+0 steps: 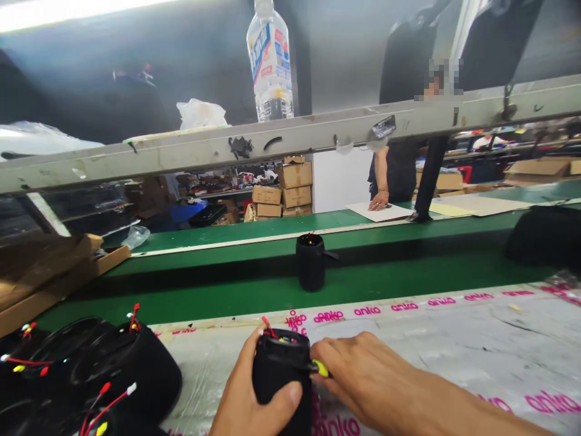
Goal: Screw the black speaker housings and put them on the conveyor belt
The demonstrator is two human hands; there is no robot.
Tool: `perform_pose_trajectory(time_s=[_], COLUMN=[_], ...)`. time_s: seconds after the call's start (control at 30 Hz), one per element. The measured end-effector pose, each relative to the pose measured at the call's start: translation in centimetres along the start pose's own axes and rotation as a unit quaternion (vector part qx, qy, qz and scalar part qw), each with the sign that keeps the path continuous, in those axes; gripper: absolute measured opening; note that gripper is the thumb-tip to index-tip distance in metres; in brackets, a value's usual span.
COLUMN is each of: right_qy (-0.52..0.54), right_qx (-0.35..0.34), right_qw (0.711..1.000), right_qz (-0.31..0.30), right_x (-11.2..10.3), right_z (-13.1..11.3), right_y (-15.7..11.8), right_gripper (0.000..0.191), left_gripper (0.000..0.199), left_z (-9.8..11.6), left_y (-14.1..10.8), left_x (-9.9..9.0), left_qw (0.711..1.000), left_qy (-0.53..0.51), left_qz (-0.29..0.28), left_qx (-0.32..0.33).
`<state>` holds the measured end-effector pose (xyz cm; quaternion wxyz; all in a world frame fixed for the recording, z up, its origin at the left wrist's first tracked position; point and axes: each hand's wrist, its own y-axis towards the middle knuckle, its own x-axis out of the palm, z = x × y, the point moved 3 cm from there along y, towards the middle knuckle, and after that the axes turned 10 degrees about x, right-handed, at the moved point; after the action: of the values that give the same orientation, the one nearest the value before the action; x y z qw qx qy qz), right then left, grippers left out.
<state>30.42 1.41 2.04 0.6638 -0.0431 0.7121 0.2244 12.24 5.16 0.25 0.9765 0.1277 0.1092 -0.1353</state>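
My left hand is wrapped round a black fabric-covered cylinder, seemingly a speaker housing, standing upright with its open top facing up. Red wires with a connector stick out of that top. At the cylinder's right side, just below the rim, my right hand is closed on a small yellow-handled tool. The tool's short metal end meets the cylinder's side; its tip is hidden, so I cannot tell its kind.
Several similar black cylinders with loose wires crowd the lower left. Another cylinder stands on the green conveyor belt. A cardboard box lies at left, and a bottle stands on the overhead rail. Across the belt, a person's hand touches white sheets.
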Motion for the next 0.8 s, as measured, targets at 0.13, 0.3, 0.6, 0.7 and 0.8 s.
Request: perform_pose_trajectory(time_s=[0.13, 0.3, 0.6, 0.7, 0.8], right_qy=[0.098, 0.209, 0.132, 0.079, 0.048], right_qx=[-0.006, -0.003, 0.048, 0.021, 0.004], right_qw=[0.995, 0.976, 0.990, 0.997, 0.999], right_qz=[0.009, 0.068, 0.013, 0.007, 0.003], right_x=[0.9, 1.3, -0.3, -0.6, -0.3], right_z=[0.0, 0.8, -0.2, -1.2, -1.5], right_y=[-0.3, -1.0, -0.7, -0.3, 0.0], right_gripper=[0.015, 0.005, 0.002, 0.011, 0.013], left_gripper=[0.083, 0.069, 0.081, 0.080, 0.080], left_z=[-0.2, -0.2, 0.2, 0.0, -0.5], left_y=[-0.2, -0.4, -0.4, -0.1, 0.0], left_x=[-0.6, -0.3, -0.7, -1.0, -1.0], left_qw=[0.970, 0.951, 0.986, 0.997, 0.998], left_qy=[-0.209, -0.271, -0.140, -0.049, -0.012], left_qz=[-0.107, -0.123, -0.072, -0.057, -0.055], left_qx=[-0.058, -0.083, -0.049, -0.002, 0.011])
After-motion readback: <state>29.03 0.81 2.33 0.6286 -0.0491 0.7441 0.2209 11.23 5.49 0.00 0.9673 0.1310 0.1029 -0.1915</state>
